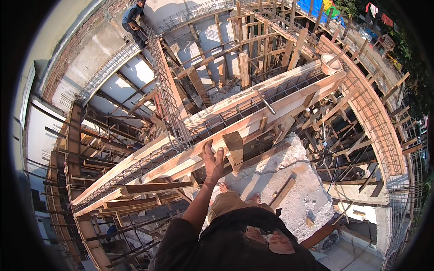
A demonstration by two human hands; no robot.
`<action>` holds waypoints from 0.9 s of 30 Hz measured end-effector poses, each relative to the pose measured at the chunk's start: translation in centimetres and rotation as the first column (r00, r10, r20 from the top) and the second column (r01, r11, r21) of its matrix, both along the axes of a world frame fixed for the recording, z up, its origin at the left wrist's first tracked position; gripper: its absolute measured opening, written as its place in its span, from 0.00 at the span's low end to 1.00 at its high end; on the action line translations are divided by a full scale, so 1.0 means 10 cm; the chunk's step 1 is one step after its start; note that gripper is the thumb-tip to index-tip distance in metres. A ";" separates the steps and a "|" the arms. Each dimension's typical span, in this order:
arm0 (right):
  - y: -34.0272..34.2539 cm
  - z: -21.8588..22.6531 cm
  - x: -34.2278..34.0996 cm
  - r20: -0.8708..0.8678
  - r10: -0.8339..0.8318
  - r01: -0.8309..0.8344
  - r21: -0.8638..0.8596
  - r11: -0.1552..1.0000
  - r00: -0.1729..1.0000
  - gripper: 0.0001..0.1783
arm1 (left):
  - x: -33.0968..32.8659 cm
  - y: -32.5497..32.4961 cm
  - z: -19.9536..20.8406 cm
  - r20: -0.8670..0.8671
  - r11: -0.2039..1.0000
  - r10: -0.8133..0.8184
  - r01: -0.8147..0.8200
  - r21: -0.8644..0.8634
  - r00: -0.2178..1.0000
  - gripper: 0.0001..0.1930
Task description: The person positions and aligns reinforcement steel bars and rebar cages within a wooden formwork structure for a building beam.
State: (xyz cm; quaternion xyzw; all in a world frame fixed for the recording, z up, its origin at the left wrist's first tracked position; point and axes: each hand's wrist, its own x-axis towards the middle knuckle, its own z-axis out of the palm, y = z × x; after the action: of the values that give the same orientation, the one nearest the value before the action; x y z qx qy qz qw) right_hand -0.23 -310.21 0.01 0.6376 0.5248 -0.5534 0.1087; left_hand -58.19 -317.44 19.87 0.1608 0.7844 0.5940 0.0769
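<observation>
Head view: left hand (213, 163) has fingers loosely spread, apparently nothing held, at the near side of a timber form (312, 92); contact unclear. Right hand out of sight. Form runs just ahead of the left hand. Seemingly done: 2 sides up, rebar cage (280, 95) inside, another cage (168, 99) meeting it ahead-left. Seemingly left: filling; trough looks unfilled.
</observation>
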 end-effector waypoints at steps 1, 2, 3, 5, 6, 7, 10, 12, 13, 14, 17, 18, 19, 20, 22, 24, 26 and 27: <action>0.03 0.01 -0.03 -0.066 -0.119 0.119 -0.006 0.993 0.991 0.14 | -0.03 0.23 0.18 -0.212 0.992 -0.050 0.023 -0.127 0.976 0.26; 0.06 0.02 -0.08 -0.148 -0.228 0.226 -0.029 0.974 0.962 0.13 | -0.08 0.37 0.24 -0.164 0.985 -0.098 0.073 -0.154 0.982 0.23; 0.08 0.02 -0.14 -0.212 -0.297 0.294 -0.049 0.955 0.931 0.13 | -0.14 0.46 0.20 -0.213 0.965 -0.158 0.105 -0.239 0.964 0.22; 0.13 0.13 -0.36 -0.321 -0.347 0.342 -0.074 0.937 0.881 0.12 | -0.20 0.50 0.18 -0.251 0.936 -0.202 0.111 -0.333 0.947 0.20; 0.16 0.18 -0.44 -0.334 -0.340 0.344 -0.050 0.938 0.879 0.12 | -0.17 0.58 0.22 -0.281 0.927 -0.183 0.070 -0.367 0.942 0.19; 0.21 0.23 -0.49 -0.309 -0.277 0.297 0.020 0.955 0.910 0.13 | -0.16 0.71 0.24 -0.312 0.920 -0.177 0.044 -0.391 0.933 0.18; 0.37 0.49 -0.76 -0.193 -0.055 0.090 0.178 0.980 0.980 0.14 | -0.28 0.72 0.21 -0.300 0.895 -0.195 0.044 -0.444 0.934 0.18; 0.48 0.41 -0.70 -0.122 0.065 -0.037 0.219 0.975 0.990 0.15 | -0.35 0.73 0.15 -0.300 0.883 -0.164 0.004 -0.470 0.940 0.18; 0.53 0.33 -0.66 -0.090 0.114 -0.090 0.236 0.968 0.989 0.15 | -0.39 0.77 0.13 -0.306 0.869 -0.149 -0.023 -0.494 0.940 0.18; 0.60 0.27 -0.62 -0.061 0.160 -0.140 0.251 0.958 0.985 0.15 | -0.43 0.82 0.16 -0.301 0.870 -0.138 -0.029 -0.491 0.944 0.18; 0.81 0.13 -0.56 0.025 0.273 -0.269 0.280 0.922 0.962 0.15 | -0.52 0.98 0.24 -0.223 0.781 -0.166 -0.010 -0.624 0.961 0.19; 0.90 0.09 -0.55 0.053 0.306 -0.308 0.286 0.907 0.951 0.15 | -0.54 1.03 0.26 -0.207 0.734 -0.223 0.024 -0.678 0.953 0.19; 0.97 0.05 -0.54 0.079 0.335 -0.343 0.288 0.894 0.939 0.15 | -0.57 1.05 0.25 -0.184 0.680 -0.277 0.057 -0.731 0.943 0.20; 1.05 0.01 -0.54 0.106 0.362 -0.377 0.290 0.880 0.926 0.16 | -0.59 1.05 0.21 -0.173 0.678 -0.272 0.061 -0.733 0.947 0.20; 1.20 -0.04 -0.53 0.156 0.409 -0.437 0.285 0.853 0.899 0.16 | -0.59 1.04 0.18 -0.275 0.640 -0.394 0.047 -0.767 0.877 0.20; 1.38 -0.12 -0.56 0.199 0.448 -0.489 0.287 0.824 0.872 0.16 | -0.62 1.07 0.25 -0.225 0.627 -0.405 0.090 -0.774 0.887 0.22; 1.53 -0.21 -0.61 0.227 0.486 -0.535 0.290 0.794 0.844 0.16 | -0.67 1.09 0.41 0.109 0.513 -0.424 0.338 -0.789 0.899 0.22; 1.62 -0.26 -0.64 0.243 0.510 -0.564 0.290 0.773 0.825 0.16 | -0.68 1.09 0.33 0.140 0.480 -0.426 0.354 -0.802 0.894 0.24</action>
State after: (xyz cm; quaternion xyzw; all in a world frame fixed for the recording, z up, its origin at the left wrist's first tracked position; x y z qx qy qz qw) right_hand -6.67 -294.02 -2.57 0.5094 0.7650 -0.3470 0.1866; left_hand -65.04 -306.59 23.21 0.3045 0.9118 0.1286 0.2436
